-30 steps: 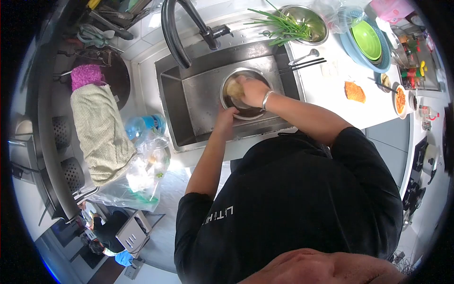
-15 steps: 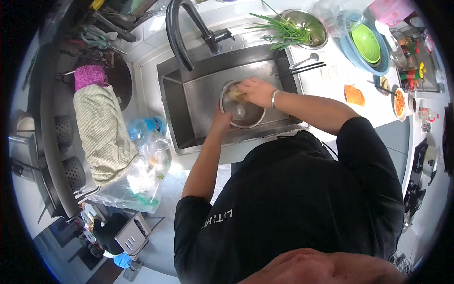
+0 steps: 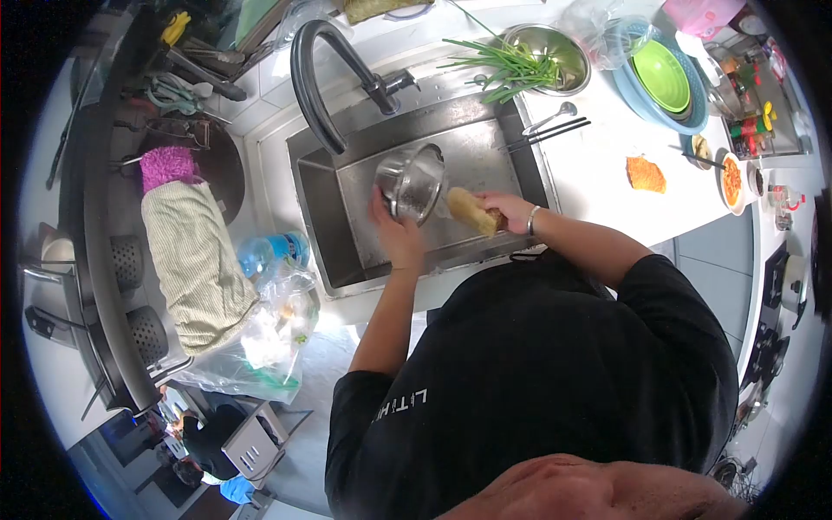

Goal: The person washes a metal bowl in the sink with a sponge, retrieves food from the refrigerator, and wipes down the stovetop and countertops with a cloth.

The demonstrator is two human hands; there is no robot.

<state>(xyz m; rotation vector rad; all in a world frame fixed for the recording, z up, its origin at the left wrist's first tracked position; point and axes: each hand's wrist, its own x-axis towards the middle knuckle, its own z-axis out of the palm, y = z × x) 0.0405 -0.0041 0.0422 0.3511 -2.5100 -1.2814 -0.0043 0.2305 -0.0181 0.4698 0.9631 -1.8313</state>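
Over the sink [image 3: 360, 251], my left hand [image 3: 399, 238] grips a metal bowl [image 3: 400, 180] by its lower side. The bowl is tilted, its mouth turned to the right, and looks wet and shiny. To the right of the bowl and apart from it, my right hand [image 3: 511, 212], with a bracelet at the wrist, is closed around a thick yellowish sponge [image 3: 472, 212]. The black faucet [image 3: 316, 87] arches over the sink's back left part; whether water runs from it I cannot tell.
Behind the sink on the right, green onions [image 3: 511, 74] lie across a steel bowl [image 3: 576, 65]. Chopsticks [image 3: 546, 134] and a spoon [image 3: 550, 117] rest by the sink's right edge. Blue and green basins [image 3: 663, 78] stand further right. At left are a towel [image 3: 195, 260] and plastic bag [image 3: 277, 338].
My right hand has drawn the sponge out of the bowl, toward the lower right. My left hand has shifted the bowl left and tipped it from facing up to facing right.
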